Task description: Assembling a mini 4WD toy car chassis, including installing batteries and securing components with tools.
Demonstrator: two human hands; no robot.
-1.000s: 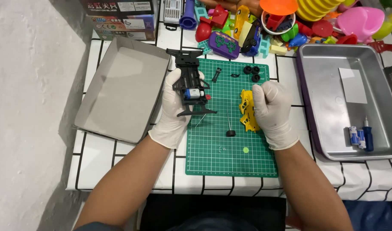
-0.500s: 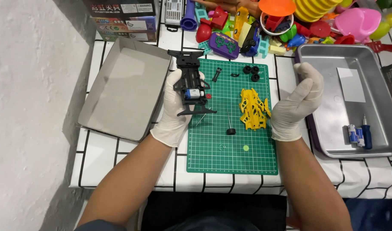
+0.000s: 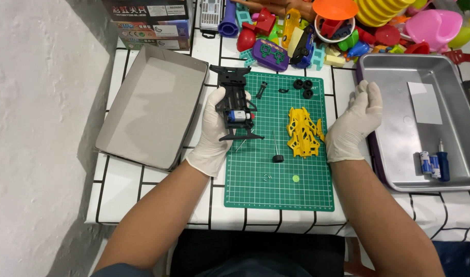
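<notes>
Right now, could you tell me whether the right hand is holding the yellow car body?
No, the right hand is open and empty beside the yellow car body, which lies by itself on the green cutting mat.

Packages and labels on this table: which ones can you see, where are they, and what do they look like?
Printed carton: far left edge of the table, rectangular, dark with red and pale panels.
Open box tray: left of the green mat, beside the left hand, plain grey card, rectangular.
White slip: lying in the metal tray at the right, blank-looking rectangle.
Small cylinders: same tray, white with blue bands.
No screens or signs.
</notes>
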